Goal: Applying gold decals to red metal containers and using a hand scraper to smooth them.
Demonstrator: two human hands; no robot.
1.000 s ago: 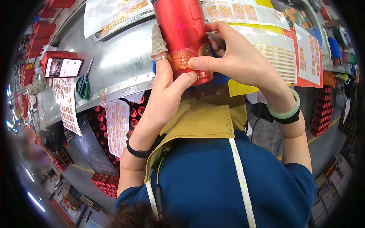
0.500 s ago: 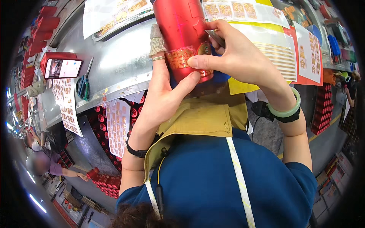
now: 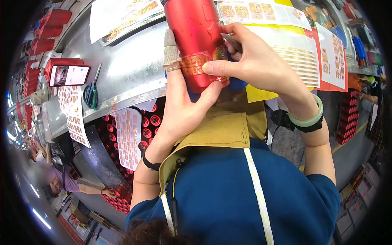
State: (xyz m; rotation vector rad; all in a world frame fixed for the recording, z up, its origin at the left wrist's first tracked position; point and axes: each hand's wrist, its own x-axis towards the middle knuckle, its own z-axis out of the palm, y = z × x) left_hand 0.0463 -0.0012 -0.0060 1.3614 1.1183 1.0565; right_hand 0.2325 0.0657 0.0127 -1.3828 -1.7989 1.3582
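A shiny red metal cylinder (image 3: 191, 28), shaped like a bottle or canister, leans over the table's near edge. Its lower part carries a gold patterned sticker (image 3: 193, 64) with a small round dark-and-gold emblem (image 3: 219, 54) beside it. My left hand (image 3: 184, 107) is closed around the cylinder's left and lower side; a pale cover wraps one finger, with a ring below it. My right hand (image 3: 258, 61) presses its thumb against the sticker's right part. Between its bent fingers sits a pointed metal tool (image 3: 232, 41), probably tweezers, its grip partly hidden.
Sticker sheets (image 3: 251, 12) and striped gold strips (image 3: 297, 61) lie on the right. On the left are a phone (image 3: 69, 75) propped on a red object and green-handled scissors (image 3: 90, 96). Below the table stand several red cylinders (image 3: 155, 120). A co-worker's arm (image 3: 92, 189) reaches toward red items.
My left hand has shifted slightly right and down along the cylinder, its thumb now lower at the base. My right hand keeps its place. The co-worker's arm has moved rightward.
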